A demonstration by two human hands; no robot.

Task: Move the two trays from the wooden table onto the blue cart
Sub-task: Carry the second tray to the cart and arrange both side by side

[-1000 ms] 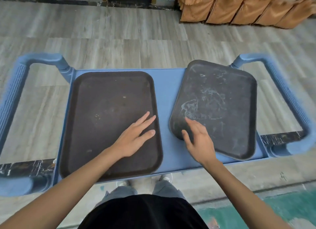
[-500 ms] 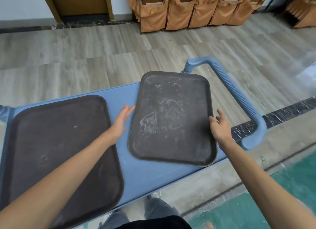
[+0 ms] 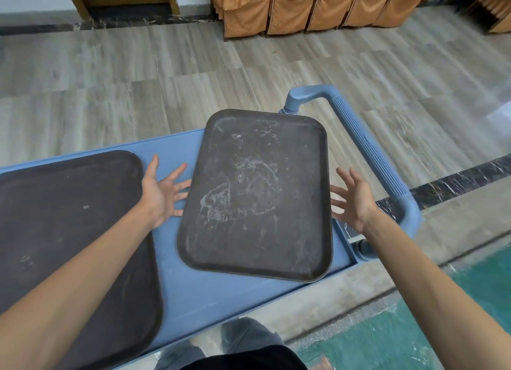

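Two dark brown trays lie flat on the blue cart (image 3: 193,289). The left tray (image 3: 69,231) runs off the frame's left edge. The right tray (image 3: 257,192), scuffed with white marks, sits near the cart's right end, turned slightly. My left hand (image 3: 163,190) hovers open between the two trays, fingers spread, close to the right tray's left rim. My right hand (image 3: 351,198) is open beside that tray's right rim, fingers spread, holding nothing.
The cart's blue push handle (image 3: 370,151) arches just right of my right hand. Wood-look floor lies beyond the cart. Orange-covered chairs (image 3: 304,7) line the far wall. A green floor area (image 3: 442,314) is at the lower right.
Both hands have come off the right tray's sides and spread open. The view has shifted slightly; the right tray stays on the cart.
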